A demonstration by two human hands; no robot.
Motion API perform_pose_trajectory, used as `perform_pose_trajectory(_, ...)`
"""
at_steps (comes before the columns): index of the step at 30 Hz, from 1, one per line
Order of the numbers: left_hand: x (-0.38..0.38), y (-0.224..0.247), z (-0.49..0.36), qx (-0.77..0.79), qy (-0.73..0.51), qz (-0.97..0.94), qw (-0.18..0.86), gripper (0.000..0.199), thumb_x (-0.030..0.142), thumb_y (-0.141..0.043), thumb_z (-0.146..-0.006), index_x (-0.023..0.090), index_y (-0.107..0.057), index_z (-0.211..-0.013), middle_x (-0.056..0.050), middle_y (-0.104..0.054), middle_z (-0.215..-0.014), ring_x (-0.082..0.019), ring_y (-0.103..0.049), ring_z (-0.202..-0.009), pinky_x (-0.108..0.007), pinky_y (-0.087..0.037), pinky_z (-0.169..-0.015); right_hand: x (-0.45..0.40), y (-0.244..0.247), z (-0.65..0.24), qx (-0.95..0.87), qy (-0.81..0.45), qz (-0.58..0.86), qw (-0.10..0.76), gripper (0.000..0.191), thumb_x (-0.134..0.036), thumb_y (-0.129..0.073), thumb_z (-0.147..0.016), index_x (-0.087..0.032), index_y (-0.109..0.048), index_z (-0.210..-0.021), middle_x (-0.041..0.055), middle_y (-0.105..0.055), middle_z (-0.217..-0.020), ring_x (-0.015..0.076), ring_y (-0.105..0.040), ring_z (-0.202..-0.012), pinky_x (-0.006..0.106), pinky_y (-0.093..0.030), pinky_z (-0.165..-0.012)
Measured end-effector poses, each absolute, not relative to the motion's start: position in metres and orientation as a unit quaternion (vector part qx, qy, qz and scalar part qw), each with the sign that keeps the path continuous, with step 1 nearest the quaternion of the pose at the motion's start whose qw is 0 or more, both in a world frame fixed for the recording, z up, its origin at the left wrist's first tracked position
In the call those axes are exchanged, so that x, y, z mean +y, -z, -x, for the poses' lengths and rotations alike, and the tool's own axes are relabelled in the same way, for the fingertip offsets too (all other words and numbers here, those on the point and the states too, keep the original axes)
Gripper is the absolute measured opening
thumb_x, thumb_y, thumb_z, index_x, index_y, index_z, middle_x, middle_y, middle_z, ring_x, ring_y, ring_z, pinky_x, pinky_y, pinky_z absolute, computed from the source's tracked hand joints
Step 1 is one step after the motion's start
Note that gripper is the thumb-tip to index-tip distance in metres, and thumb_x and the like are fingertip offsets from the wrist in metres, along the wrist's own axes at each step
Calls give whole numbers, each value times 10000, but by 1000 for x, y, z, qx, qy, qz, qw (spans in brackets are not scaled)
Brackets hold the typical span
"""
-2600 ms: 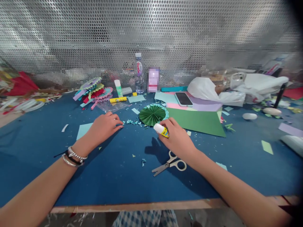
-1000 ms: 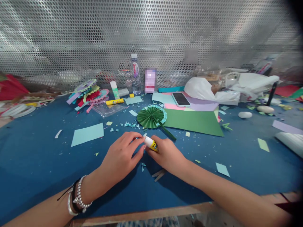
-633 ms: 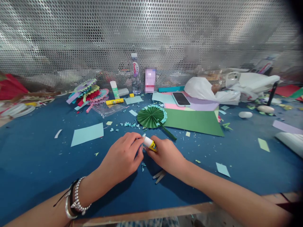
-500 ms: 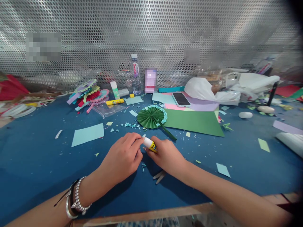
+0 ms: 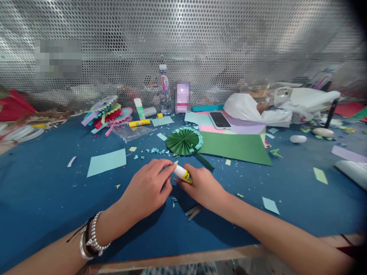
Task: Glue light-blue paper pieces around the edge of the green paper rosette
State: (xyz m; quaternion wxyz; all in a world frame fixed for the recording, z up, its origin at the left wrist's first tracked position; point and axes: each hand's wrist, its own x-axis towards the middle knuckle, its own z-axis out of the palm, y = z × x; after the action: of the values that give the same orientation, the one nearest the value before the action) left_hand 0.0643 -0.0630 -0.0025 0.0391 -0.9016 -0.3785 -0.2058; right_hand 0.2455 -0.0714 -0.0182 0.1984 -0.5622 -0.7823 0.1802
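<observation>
My right hand (image 5: 205, 187) is wrapped round a glue stick (image 5: 183, 174), white at its tip end and yellow on its barrel, slanting up to the left. My left hand (image 5: 150, 186) meets that white end, fingers bent and thumb drawn in; whatever they pinch is too small or hidden to make out. Just beyond lies a folded green paper fan (image 5: 183, 142), with light-blue paper bits along its right rim and a green strip as its stem. Small blue paper bits (image 5: 156, 151) are scattered to its left. Tweezer-like tips (image 5: 193, 212) show below my right hand.
Green paper (image 5: 235, 148) lies right of the fan, a phone (image 5: 219, 120) behind it. A light-blue sheet (image 5: 107, 162) rests at left. Further back are a yellow glue stick (image 5: 139, 123), a water bottle (image 5: 164, 89) and pleated paper pieces (image 5: 110, 114). Perforated metal (image 5: 200, 42) closes the back.
The glue stick has tilted slightly, and more of its yellow barrel shows. My left fingertips stay at its white end. Other things on the table lie as before.
</observation>
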Motion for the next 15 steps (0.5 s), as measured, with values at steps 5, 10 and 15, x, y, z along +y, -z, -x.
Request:
perform_pose_trajectory(5, -61, 3, -61, -415, 270, 868, 38, 409, 228, -439, -861, 185, -426, -1267, -97, -513, -1185, -236, -483, -1078, -403, -442, -910, -70, 12, -248, -753, -264, 560, 221, 95, -289, -509, -774, -196, -494, -775, -30, -502, -564, 86, -387, -448, 219, -203, -437)
perform_pose_trajectory(10, -63, 0, -60, -403, 286, 869, 6, 373, 233, -436, -876, 195, -459, -1247, -83, -531, -1183, -214, -481, -1090, -387, -436, -928, -72, 12, -246, -748, -295, 548, 232, 80, -275, -504, -768, -201, -475, -763, -39, -487, -556, 87, -398, -452, 218, -200, -436)
perform_pose_trajectory(15, -66, -1, -63, -365, 261, 893, -40, 388, 246, -430, -889, 200, -434, -1274, -66, -503, -1284, -208, -439, -1157, -411, -416, -968, -72, 16, -248, -757, -294, 529, 247, 56, -242, -498, -757, -198, -463, -749, -46, -469, -552, 84, -381, -469, 214, -208, -445)
